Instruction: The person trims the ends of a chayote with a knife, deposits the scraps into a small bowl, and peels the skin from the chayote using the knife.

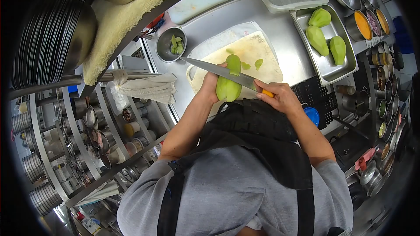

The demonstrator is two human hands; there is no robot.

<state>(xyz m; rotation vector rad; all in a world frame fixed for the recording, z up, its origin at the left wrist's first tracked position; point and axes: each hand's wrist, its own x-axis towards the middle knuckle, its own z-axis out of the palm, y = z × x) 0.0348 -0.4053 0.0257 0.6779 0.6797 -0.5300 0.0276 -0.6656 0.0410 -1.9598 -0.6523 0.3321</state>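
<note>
My left hand (210, 86) is closed around the side of a peeled, pale green chayote (228, 91) held over the cutting board (202, 64). In my right hand (281, 97) is the orange handle of a large kitchen knife (211, 67). Its long blade lies across the chayote, with a piece of green flesh on the far side of the blade. Small green slices (259, 64) lie scattered on the board. Left of the board, a metal bowl (161, 48) holds cut green pieces. Part of my left hand is hidden behind the chayote and blade.
A steel tray (324, 78) to the right holds three peeled chayotes. Behind it stands a clear plastic basket (302, 5). A pale board (210, 0) lies at the back. A cloth (148, 88) hangs at left, and metal containers of ingredients (362, 25) line the right.
</note>
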